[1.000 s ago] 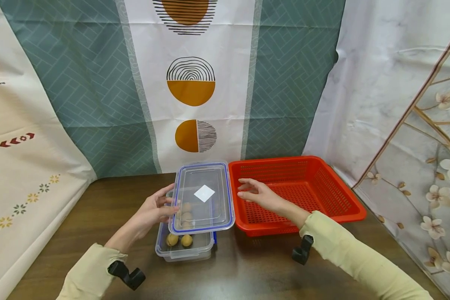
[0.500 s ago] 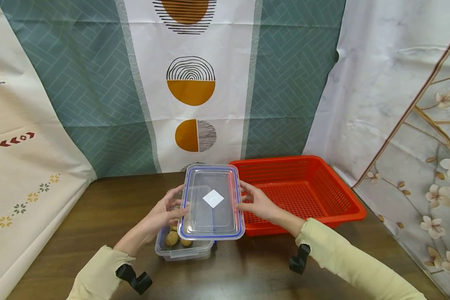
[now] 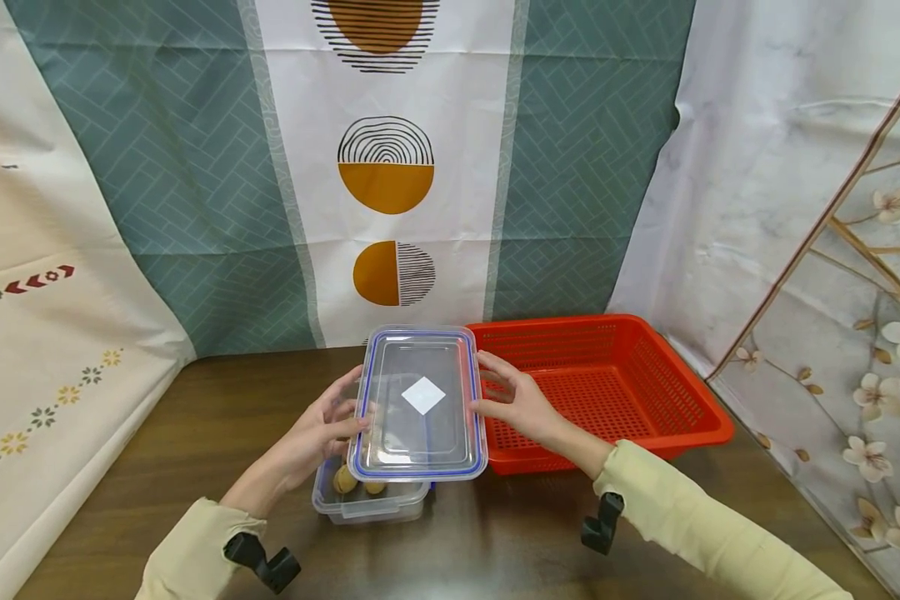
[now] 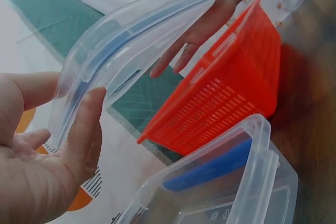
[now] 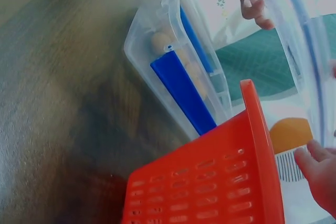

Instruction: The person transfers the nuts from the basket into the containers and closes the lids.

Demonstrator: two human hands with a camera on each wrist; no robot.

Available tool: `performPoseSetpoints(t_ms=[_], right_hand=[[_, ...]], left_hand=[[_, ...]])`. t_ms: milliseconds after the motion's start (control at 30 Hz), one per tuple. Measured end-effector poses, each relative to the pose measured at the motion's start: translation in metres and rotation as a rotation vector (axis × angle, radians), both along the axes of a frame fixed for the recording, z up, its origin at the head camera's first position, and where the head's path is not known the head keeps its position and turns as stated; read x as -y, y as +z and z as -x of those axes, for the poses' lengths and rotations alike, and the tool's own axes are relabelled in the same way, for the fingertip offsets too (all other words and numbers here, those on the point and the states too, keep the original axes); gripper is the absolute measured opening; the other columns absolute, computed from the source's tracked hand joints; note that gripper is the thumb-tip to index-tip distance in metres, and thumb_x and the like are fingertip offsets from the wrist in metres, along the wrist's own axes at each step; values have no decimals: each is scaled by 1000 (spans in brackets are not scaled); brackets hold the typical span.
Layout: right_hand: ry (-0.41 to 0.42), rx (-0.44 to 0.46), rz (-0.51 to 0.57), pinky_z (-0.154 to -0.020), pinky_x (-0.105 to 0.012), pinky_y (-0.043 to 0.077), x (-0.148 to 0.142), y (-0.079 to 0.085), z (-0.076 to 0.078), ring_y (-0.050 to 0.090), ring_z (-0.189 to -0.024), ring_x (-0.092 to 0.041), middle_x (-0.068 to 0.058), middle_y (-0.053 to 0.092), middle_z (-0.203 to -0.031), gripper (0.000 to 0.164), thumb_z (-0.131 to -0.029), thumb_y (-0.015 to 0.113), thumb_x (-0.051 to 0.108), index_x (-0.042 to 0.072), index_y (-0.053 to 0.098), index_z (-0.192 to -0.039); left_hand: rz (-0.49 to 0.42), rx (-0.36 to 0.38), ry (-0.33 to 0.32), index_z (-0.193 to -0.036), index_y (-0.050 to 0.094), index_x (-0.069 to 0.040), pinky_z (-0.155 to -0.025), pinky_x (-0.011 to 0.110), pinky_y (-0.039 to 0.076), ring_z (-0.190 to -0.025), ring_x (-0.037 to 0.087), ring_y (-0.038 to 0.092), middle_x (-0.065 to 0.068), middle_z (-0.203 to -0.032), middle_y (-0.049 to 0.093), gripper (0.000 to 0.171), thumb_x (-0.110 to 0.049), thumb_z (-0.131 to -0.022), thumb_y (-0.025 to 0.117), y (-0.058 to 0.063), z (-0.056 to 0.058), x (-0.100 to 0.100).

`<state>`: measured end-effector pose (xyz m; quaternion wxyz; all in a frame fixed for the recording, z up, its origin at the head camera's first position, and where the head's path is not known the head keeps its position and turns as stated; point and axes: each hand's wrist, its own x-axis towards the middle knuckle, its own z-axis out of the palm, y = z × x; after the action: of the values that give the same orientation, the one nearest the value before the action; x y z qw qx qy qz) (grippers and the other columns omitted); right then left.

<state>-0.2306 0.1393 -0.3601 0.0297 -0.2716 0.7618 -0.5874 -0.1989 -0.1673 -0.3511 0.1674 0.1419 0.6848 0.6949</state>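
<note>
A clear plastic lid with a blue seal and a white diamond sticker hangs slightly tilted above the food container. My left hand pinches its left edge between thumb and fingers; the left wrist view shows that grip on the lid close up. At the opposite edge, my right hand holds it, thumb over the rim and fingers reaching beneath. Partly covered below is the clear food container with blue clips. Several round tan, walnut-like pieces lie in it.
A red perforated plastic basket stands on the brown table, right of the container. Patterned cloth hangs behind and along both sides of the table.
The lid has shifted right and slightly toward me, off part of the container. My right hand, apart from it a second ago, has moved in and taken its right edge.
</note>
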Motion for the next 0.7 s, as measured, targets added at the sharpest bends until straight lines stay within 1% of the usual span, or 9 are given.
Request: performPoseSetpoints(t_ms=[67,133,200,300,367,433,533,633,700], right_hand=[[2,-74,-17,-100,-48,33,-2,0,0,36,-128,-29,-9,28,-146,66,-84,65,13,7,32,-141],[34,-130,-20,-102,-49,31,-3,1,-1,31,-131,-28,-8,25,-148,63,-85,62,12,5,33,-140],[72,-173,-23,-104,-48,28,-3,2,-2,25,-134,-25,-8,21,-149,59,-86,56,8,2,32,-140],[94,-215,-38,-105,-45,26,-2,3,-3,20,-136,-21,-7,18,-150,63,-80,49,-5,1,31,-140],[66,-237,-47,-104,-45,27,0,3,-3,21,-136,-21,-7,20,-150,64,-79,49,-8,0,31,-140],[12,-262,-44,-103,-46,30,3,6,-6,26,-134,-22,-9,24,-148,61,-81,57,-8,-1,34,-138],[-76,-312,-17,-101,-46,32,9,14,-13,31,-131,-26,-14,31,-144,61,-77,68,-3,-5,42,-132],[-139,-385,-12,-100,-43,34,13,21,-20,35,-128,-30,-20,37,-139,56,-74,71,-2,-9,49,-124],[-167,-442,-23,-98,-42,36,14,21,-20,38,-126,-32,-23,40,-136,51,-72,72,-3,-10,52,-119]], left_hand=[[-17,5,-4,-146,8,-21,-80,37,51,-95,21,59,14,-122,48,77,-8,-89,56,1,0,1],[-30,11,-6,-147,8,-21,-79,36,52,-93,20,60,13,-121,48,76,-8,-89,56,1,0,3],[-44,22,-5,-146,8,-22,-78,34,52,-92,19,60,10,-121,49,75,-8,-90,55,1,0,5],[-57,36,-10,-146,8,-22,-79,33,51,-93,18,60,7,-121,49,74,-8,-90,54,2,-1,6],[-66,40,-17,-146,8,-22,-80,34,51,-95,18,60,7,-123,48,74,-8,-90,54,2,-2,7],[-74,42,-26,-147,7,-22,-82,35,50,-98,18,59,8,-126,46,74,-8,-91,53,2,-3,6],[-88,45,-35,-147,6,-22,-83,36,50,-100,19,58,13,-131,42,74,-8,-91,53,2,-4,5],[-100,46,-33,-147,7,-22,-84,35,49,-102,18,58,14,-133,41,73,-8,-91,52,2,-5,3],[-107,42,-29,-147,7,-22,-84,34,49,-102,17,57,12,-132,42,72,-8,-91,52,3,-6,2]])
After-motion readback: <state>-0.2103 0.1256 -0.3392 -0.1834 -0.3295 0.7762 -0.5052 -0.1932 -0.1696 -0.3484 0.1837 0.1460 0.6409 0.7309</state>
